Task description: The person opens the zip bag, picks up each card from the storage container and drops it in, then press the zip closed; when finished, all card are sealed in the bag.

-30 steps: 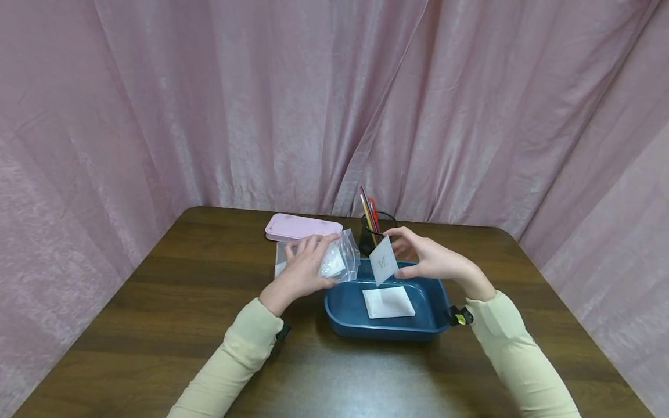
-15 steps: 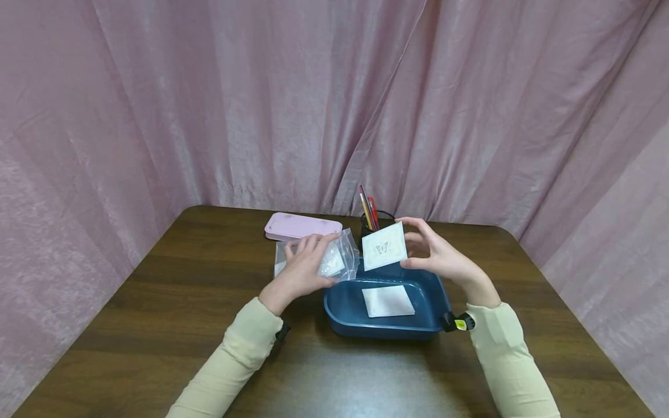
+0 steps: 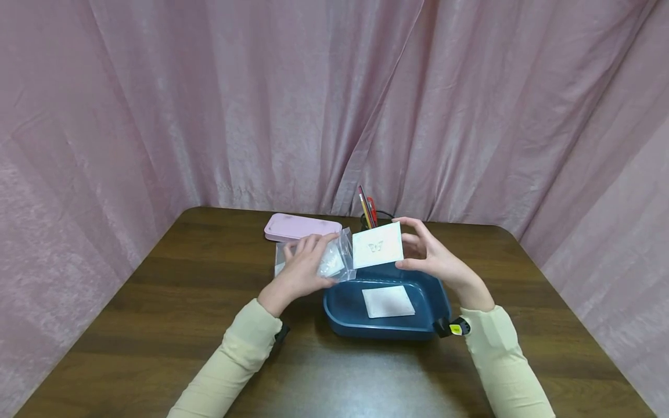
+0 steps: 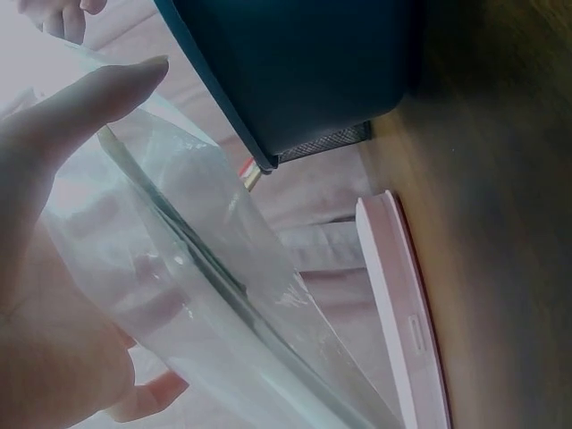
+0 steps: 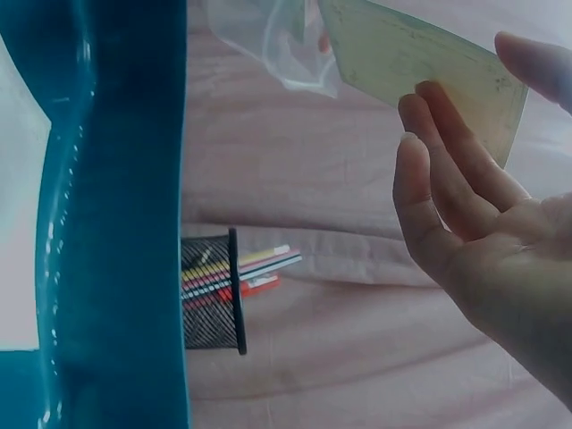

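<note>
My left hand (image 3: 303, 267) holds a clear plastic bag (image 3: 346, 255) with flat white squares inside, its mouth facing right. In the left wrist view the thumb and fingers grip the bag (image 4: 206, 268) from both sides. My right hand (image 3: 436, 258) pinches a square white packet (image 3: 377, 245) with a small butterfly-like print, by its right edge. The packet hangs above the blue tray (image 3: 345, 328), right beside the bag's mouth. Another white packet (image 3: 388, 302) lies in the tray. The right wrist view shows the held packet (image 5: 402, 54) from behind, with fingertips against it.
A black mesh pen cup (image 5: 210, 308) with several pencils and a red pen stands behind the tray, partly hidden in the head view. A pink case (image 3: 303, 226) lies behind the bag. A pink curtain hangs beyond the table (image 3: 183, 313).
The right hand has turned the packet from edge-on to facing the head camera. It has lifted it slightly and brought it left, up to the bag's mouth. The left hand stays in place.
</note>
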`<state>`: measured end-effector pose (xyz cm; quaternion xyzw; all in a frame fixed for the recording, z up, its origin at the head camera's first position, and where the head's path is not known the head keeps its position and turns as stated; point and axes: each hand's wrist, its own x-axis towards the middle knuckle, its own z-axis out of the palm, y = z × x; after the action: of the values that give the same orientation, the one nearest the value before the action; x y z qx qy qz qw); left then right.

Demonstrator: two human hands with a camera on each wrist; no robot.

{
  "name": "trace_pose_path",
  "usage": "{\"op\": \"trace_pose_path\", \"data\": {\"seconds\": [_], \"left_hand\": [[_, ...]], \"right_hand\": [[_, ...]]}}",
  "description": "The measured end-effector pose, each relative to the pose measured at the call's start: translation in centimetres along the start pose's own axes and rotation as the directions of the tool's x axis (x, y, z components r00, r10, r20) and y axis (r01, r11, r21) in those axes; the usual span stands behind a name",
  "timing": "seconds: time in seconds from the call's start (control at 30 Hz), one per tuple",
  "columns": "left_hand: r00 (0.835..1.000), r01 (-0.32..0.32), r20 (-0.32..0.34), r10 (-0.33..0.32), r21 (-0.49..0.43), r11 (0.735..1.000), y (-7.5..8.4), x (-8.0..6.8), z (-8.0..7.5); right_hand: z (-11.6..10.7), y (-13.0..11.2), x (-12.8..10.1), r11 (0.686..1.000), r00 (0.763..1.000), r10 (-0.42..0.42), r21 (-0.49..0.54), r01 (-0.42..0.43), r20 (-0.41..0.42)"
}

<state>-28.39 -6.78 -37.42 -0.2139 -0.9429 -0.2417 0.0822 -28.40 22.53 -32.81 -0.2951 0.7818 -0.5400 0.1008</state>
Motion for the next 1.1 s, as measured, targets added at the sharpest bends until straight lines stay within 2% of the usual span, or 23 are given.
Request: {"op": "trace_pose_path", "data": {"seconds": [0.27, 0.47, 0.7, 0.77, 0.93, 1.1], "left_hand": [[1.0, -0.005, -0.007, 0.005, -0.009, 1.0, 0.3, 0.0, -0.2], [0.999, -0.029, -0.031, 0.029, -0.023, 0.999, 0.5, -0.1, -0.2], [0.998, -0.044, -0.042, 0.043, -0.019, 0.999, 0.7, -0.1, -0.3], [0.998, -0.046, -0.042, 0.045, -0.017, 0.999, 0.8, -0.1, -0.3], [0.998, -0.048, -0.032, 0.047, -0.015, 0.999, 1.0, -0.1, -0.4], [0.998, -0.048, -0.032, 0.048, -0.009, 0.999, 1.0, -0.2, -0.2]], "right_hand": [[1.1, -0.2, 0.5, 0.997, 0.999, -0.041, 0.069, 0.039, 0.03], [1.8, 0.1, 0.7, 0.996, 0.997, -0.041, 0.079, 0.036, 0.069], [1.5, 0.2, 0.6, 0.993, 0.997, -0.046, 0.108, 0.04, 0.057], [1.6, 0.1, 0.7, 0.995, 0.997, -0.036, 0.095, 0.03, 0.064], [2.2, 0.1, 1.2, 1.0, 0.997, -0.02, -0.016, 0.022, 0.08], [2.6, 0.1, 1.6, 0.993, 0.998, -0.017, -0.112, 0.024, 0.056]]}}
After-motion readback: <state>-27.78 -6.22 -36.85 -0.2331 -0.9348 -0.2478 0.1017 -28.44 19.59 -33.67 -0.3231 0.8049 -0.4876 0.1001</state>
